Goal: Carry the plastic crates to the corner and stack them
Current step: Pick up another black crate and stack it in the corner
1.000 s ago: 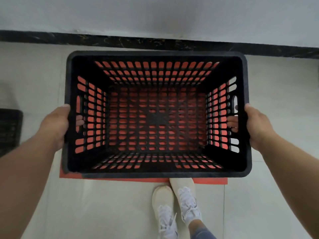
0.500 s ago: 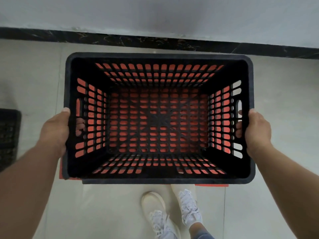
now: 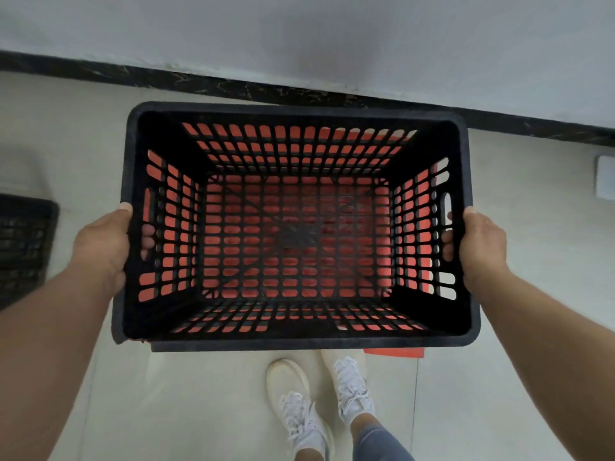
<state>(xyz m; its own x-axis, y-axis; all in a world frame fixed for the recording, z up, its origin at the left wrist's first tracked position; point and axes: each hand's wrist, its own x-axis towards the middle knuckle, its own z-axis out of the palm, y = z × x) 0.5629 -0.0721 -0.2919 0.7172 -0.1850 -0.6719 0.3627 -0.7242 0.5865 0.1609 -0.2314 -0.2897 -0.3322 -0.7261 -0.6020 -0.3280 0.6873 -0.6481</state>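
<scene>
I hold a black slotted plastic crate (image 3: 233, 344) level in front of me, its open top facing up. My left hand (image 3: 103, 247) grips its left end, fingers through the handle slot. My right hand (image 3: 479, 244) grips the right end the same way. Through the slots a red surface shows beneath, and a red edge (image 3: 396, 353) sticks out under the crate's near right side. I cannot tell whether the red thing is a crate or a flat sheet. A second black crate (image 3: 23, 247) stands on the floor at the far left, partly cut off.
A white wall with a dark marble skirting (image 3: 299, 91) runs just beyond the crate. The floor (image 3: 166, 410) is pale tile. My feet in white shoes (image 3: 316, 400) stand below the crate. A small white object (image 3: 605, 178) lies at the right edge.
The crate has come slightly toward me and to the right, covering more of the red thing below. My feet have shifted. Both hands keep their grip.
</scene>
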